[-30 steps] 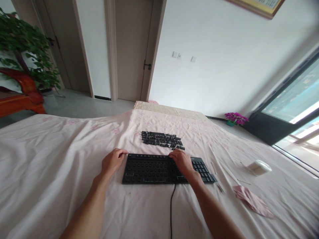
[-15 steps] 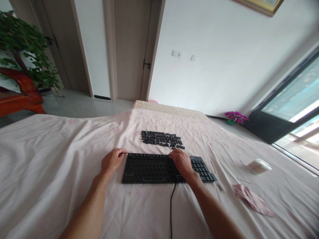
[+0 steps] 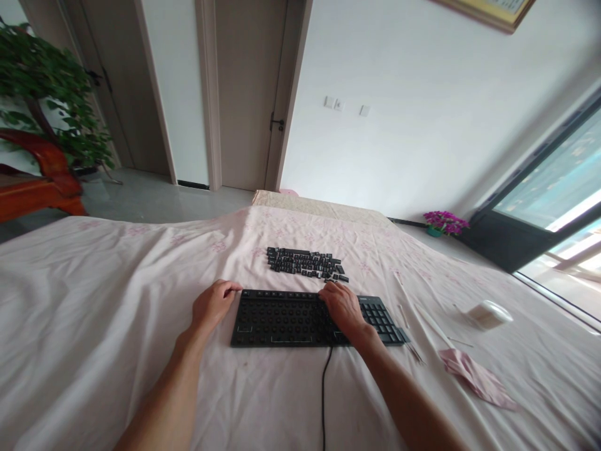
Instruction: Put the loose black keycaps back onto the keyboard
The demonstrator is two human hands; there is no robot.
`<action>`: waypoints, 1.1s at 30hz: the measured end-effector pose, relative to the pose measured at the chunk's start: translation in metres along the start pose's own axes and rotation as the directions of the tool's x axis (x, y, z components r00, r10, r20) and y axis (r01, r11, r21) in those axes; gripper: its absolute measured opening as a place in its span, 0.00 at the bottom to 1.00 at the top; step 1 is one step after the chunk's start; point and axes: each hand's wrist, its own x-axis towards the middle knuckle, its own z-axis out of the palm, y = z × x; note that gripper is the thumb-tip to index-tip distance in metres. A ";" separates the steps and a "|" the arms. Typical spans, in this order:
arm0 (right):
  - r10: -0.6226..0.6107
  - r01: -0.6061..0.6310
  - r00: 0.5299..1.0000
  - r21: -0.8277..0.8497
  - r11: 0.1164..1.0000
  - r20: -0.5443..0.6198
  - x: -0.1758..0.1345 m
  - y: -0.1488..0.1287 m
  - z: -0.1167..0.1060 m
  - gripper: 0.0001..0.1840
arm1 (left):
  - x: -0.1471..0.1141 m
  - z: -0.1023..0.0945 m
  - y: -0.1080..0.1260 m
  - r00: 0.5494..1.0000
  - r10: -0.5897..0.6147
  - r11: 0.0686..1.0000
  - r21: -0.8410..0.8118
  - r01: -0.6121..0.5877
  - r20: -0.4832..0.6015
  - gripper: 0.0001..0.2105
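One keyboard (image 3: 282, 319), one cable (image 3: 323, 394); half-curled left hand (image 3: 213, 305) touches the keyboard's ten o'clock, half-curled right hand (image 3: 341, 305) its twelve (grips unclear).

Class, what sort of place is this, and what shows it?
Probably a room in a home: a floral cloth spread under the keyboard, a leafy plant, and a framed picture on the wall.

The keyboard (image 3: 275, 321) lies at centre on a sheet (image 3: 89, 300), the person's left hand (image 3: 213, 305) at its upper-left corner, the right hand (image 3: 342, 307) across its right-of-centre part. Behind it, keycaps (image 3: 300, 263); before it, the cable (image 3: 323, 394), running to the bottom edge. Lower right, a container (image 3: 489, 315) behind a rag (image 3: 476, 378). Upper left, a plant (image 3: 51, 75) behind a chair (image 3: 44, 188).
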 end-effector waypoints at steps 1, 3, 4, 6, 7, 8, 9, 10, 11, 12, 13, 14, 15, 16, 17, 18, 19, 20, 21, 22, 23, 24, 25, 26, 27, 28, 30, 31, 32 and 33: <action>-0.015 0.015 1.000 0.003 1.000 -0.003 0.000 0.001 0.000 0.16 | 0.000 0.000 0.000 1.000 0.002 1.000 -0.002 -0.002 -0.001 0.12; -0.044 0.044 0.999 0.009 0.999 -0.006 0.000 0.003 0.000 0.16 | 0.000 0.000 0.001 1.000 0.004 1.000 -0.007 -0.004 0.000 0.12; -0.057 0.057 0.998 0.010 0.998 -0.008 -0.001 0.004 0.000 0.15 | -0.001 0.000 0.001 1.000 0.001 1.000 -0.008 -0.001 -0.001 0.12; -0.068 0.069 0.998 0.008 0.998 -0.013 -0.001 0.005 0.000 0.15 | -0.001 -0.001 0.001 1.000 -0.005 1.000 -0.009 0.005 -0.001 0.12; -0.065 0.065 0.998 0.005 0.998 -0.017 -0.002 0.005 0.001 0.15 | -0.001 -0.001 0.002 1.000 -0.007 1.000 -0.008 0.007 -0.003 0.12; -0.056 0.056 0.998 0.000 0.998 -0.019 -0.002 0.004 0.001 0.15 | -0.002 -0.001 0.002 1.000 -0.009 1.000 -0.008 0.009 -0.004 0.12; -0.043 0.043 0.999 -0.009 0.999 -0.021 -0.003 0.003 0.002 0.15 | -0.002 -0.001 0.002 1.000 -0.010 1.000 -0.008 0.010 -0.004 0.12; -0.031 0.030 0.999 -0.019 0.999 -0.021 -0.004 0.002 0.003 0.15 | -0.002 -0.001 0.002 1.000 -0.010 1.000 -0.007 0.010 -0.004 0.12; -0.019 0.018 1.000 -0.031 0.999 -0.019 -0.005 0.001 0.003 0.15 | -0.002 -0.001 0.002 1.000 -0.009 1.000 -0.006 0.009 -0.005 0.12; -0.007 0.007 1.000 -0.044 0.999 -0.015 -0.006 -0.001 0.004 0.14 | -0.002 0.000 0.002 1.000 -0.007 1.000 -0.005 0.007 -0.008 0.12; 0.004 -0.005 1.000 -0.058 0.998 -0.010 -0.007 -0.003 0.004 0.14 | -0.002 0.000 0.002 1.000 -0.006 1.000 -0.003 0.006 -0.008 0.12; 0.015 -0.016 1.000 -0.071 0.997 -0.004 -0.009 -0.006 0.004 0.13 | -0.002 0.000 0.001 1.000 -0.007 1.000 0.000 0.007 -0.008 0.12; 0.027 -0.026 1.000 -0.084 0.996 0.006 -0.010 -0.008 0.004 0.12 | -0.001 0.000 0.001 1.000 -0.009 1.000 0.004 0.009 -0.005 0.12; 0.038 -0.036 0.999 -0.097 0.995 0.016 -0.011 -0.010 0.004 0.11 | -0.001 0.000 0.001 1.000 -0.014 1.000 0.006 0.014 -0.004 0.12; 0.046 -0.043 0.999 -0.111 0.993 0.026 -0.012 -0.012 0.004 0.11 | -0.001 0.000 0.001 1.000 -0.018 1.000 0.008 0.018 0.000 0.12; 0.053 -0.048 0.998 -0.124 0.991 0.035 -0.013 -0.015 0.004 0.11 | -0.001 -0.001 0.002 1.000 -0.021 1.000 0.009 0.021 0.003 0.12; 0.058 -0.052 0.997 -0.136 0.989 0.042 -0.014 -0.016 0.004 0.11 | -0.001 -0.001 0.002 1.000 -0.021 1.000 0.009 0.021 0.005 0.12; 0.062 -0.054 0.997 -0.146 0.988 0.048 -0.014 -0.018 0.004 0.12 | -0.001 -0.002 0.003 1.000 -0.020 1.000 0.008 0.020 0.007 0.12; 0.067 -0.058 0.996 -0.153 0.986 0.053 -0.015 -0.020 0.004 0.13 | -0.002 -0.002 0.004 1.000 -0.020 1.000 0.008 0.020 0.011 0.12; 0.073 -0.063 0.996 -0.158 0.985 0.059 -0.016 -0.021 0.004 0.14 | -0.002 -0.003 0.004 1.000 -0.024 1.000 0.009 0.024 0.013 0.12; 0.078 -0.067 0.995 -0.162 0.985 0.066 -0.017 -0.022 0.004 0.14 | -0.002 -0.003 0.005 1.000 -0.027 1.000 0.011 0.026 0.016 0.12; 0.083 -0.070 0.994 -0.164 0.984 0.072 -0.017 -0.023 0.003 0.15 | -0.003 -0.003 0.005 0.999 -0.030 1.000 0.012 0.029 0.016 0.12; 0.082 -0.069 0.994 -0.166 0.984 0.077 -0.017 -0.025 0.002 0.16 | -0.003 -0.003 0.005 0.999 -0.029 1.000 0.012 0.029 0.016 0.12; 0.079 -0.064 0.994 -0.170 0.983 0.080 -0.017 -0.026 0.001 0.17 | -0.002 -0.003 0.005 1.000 -0.028 1.000 0.012 0.028 0.013 0.12; 0.073 -0.057 0.994 -0.179 0.982 0.083 -0.017 -0.028 0.000 0.18 | -0.002 -0.002 0.004 1.000 -0.026 1.000 0.012 0.025 0.011 0.12; 0.065 -0.047 0.994 -0.191 0.980 0.086 -0.016 -0.030 0.000 0.18 | -0.002 -0.001 0.003 1.000 -0.021 1.000 0.012 0.021 0.008 0.13; 0.044 -0.022 0.994 -0.221 0.975 0.098 -0.014 -0.034 -0.002 0.17 | -0.001 0.001 0.001 1.000 -0.013 1.000 0.013 0.013 0.001 0.13; 0.034 -0.010 0.994 -0.233 0.972 0.102 -0.013 -0.035 -0.002 0.17 | -0.001 0.002 0.000 1.000 -0.006 1.000 0.014 0.006 -0.002 0.13; 0.026 -0.001 0.994 -0.237 0.971 0.105 -0.012 -0.037 -0.002 0.16 | -0.001 0.002 -0.001 1.000 0.001 1.000 0.014 0.000 -0.007 0.13; 0.020 0.004 0.994 -0.231 0.973 0.103 -0.012 -0.037 -0.002 0.16 | -0.001 0.003 -0.002 1.000 0.007 1.000 0.014 -0.007 -0.012 0.13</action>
